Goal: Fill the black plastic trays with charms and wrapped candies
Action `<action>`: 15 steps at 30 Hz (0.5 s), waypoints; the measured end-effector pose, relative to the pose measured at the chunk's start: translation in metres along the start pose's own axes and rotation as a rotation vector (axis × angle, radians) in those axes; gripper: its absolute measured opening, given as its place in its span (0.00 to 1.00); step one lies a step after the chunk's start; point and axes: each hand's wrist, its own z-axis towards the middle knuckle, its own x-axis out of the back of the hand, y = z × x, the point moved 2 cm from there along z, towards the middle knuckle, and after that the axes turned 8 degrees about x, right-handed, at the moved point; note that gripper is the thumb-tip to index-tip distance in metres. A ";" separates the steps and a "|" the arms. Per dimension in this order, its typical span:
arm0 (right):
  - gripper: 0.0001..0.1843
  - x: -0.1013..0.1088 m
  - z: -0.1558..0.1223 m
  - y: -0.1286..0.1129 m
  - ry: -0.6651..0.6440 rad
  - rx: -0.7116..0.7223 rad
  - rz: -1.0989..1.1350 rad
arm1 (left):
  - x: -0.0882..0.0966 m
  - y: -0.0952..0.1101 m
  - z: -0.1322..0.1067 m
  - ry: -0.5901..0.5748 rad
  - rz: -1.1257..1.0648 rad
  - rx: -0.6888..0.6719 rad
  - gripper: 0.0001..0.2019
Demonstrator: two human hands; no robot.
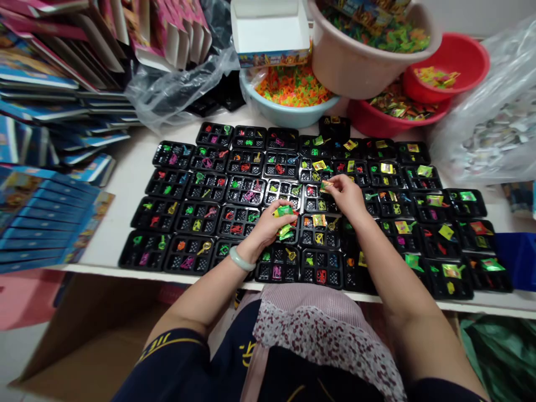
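My left hand (270, 226) is closed around several small shiny green and yellow packets (286, 230), above the middle of the black compartment trays. Between the fingertips of my right hand (345, 195) is a single small packet (325, 186), held over a black tray (315, 202). Small coloured plastic toys lie in the trays' compartments, such as a purple one (277, 272) near the front edge. Toward the right, many trays also have a packet on top, like the yellow packet (319, 220) between my hands. My right forearm hides some trays.
Behind the trays stand a light blue basin (288, 114) of orange and green pieces, a large pale tub (360, 67) and red basins (473, 61). Blue boxes (46, 223) are stacked at left. Clear plastic bags (464, 162) sit at right. A white open box (270, 28) rests above the blue basin.
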 end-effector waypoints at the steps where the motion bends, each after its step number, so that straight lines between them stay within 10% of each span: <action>1: 0.09 0.003 0.004 0.001 -0.008 0.008 -0.048 | -0.001 -0.001 0.001 0.006 -0.005 0.006 0.21; 8: 0.11 0.007 -0.031 -0.038 -0.046 0.111 -0.019 | -0.006 -0.006 0.001 0.102 -0.002 -0.024 0.20; 11: 0.14 -0.011 -0.073 -0.063 -0.317 -0.003 0.272 | -0.012 -0.007 -0.003 0.129 0.040 -0.120 0.19; 15: 0.19 -0.033 -0.113 -0.070 -0.311 -0.261 0.612 | -0.022 -0.013 -0.009 0.108 0.095 -0.163 0.17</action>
